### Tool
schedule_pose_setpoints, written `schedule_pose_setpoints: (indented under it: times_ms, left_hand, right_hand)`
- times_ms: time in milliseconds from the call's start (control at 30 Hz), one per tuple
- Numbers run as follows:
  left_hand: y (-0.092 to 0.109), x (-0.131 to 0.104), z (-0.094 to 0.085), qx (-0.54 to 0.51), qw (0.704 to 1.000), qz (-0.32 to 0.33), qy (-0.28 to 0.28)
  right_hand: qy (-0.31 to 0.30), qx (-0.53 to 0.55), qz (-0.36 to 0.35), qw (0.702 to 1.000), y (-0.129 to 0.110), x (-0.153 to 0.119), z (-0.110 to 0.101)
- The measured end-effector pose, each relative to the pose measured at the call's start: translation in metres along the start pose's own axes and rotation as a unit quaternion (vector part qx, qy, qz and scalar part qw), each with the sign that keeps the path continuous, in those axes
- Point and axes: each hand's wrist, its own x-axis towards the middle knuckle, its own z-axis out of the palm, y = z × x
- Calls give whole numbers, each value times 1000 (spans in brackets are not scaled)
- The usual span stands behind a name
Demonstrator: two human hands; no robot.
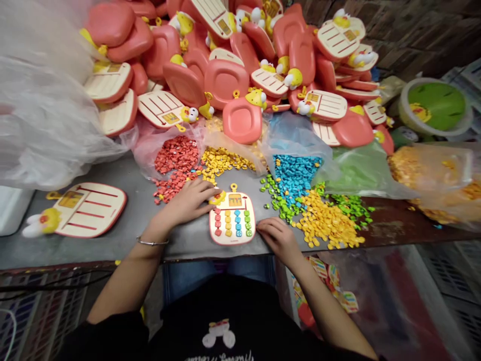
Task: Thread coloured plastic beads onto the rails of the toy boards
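Observation:
A cream toy board with a pink rim lies flat on the table before me. Columns of red, yellow, blue and green pieces sit in its slots. My left hand covers most of the yellow animal head at its upper left, fingers bent over it. At the board's right edge is my right hand, with fingertips drawn together beside the green column. Whatever those fingertips hold, if anything, is too small to make out.
Loose red pieces, yellow pieces, blue pieces and orange-yellow pieces spill across the table. Another toy board without pieces lies left. Pink boards pile up behind. A plastic bag bulges at left.

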Motion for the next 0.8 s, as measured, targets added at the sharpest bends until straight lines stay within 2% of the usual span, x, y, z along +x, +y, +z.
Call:
schedule_pose_setpoints:
  times_ms: [100, 167, 367, 467, 633, 733, 800]
  left_hand:
    - [1, 0, -1, -5, 1000, -3, 0]
    - [2, -1, -1, -6, 1000, -3, 2]
    - [2, 0, 0, -10, 1000, 0, 8]
    - [2, 0, 0, -10, 1000, -1, 10]
    - [2, 0, 1, -10, 1000, -3, 13]
    - [1, 0, 2, -12, 1000, -2, 11]
    - [0, 0, 3, -13, 1000, -3, 11]
  right_hand:
    - [22, 17, 14, 1000, 1, 20, -5]
    - [8, 9, 18, 1000, 4, 41, -7]
    - [-93, 3, 64, 994, 17, 97, 2]
    - [-137, 16, 82, 987, 14, 107, 4]
    - [-166, 55, 126, 976, 14, 119, 0]
    - [-212, 104, 170, 957, 29, 135, 0]
    - [-287, 106, 202, 930, 39, 150, 1]
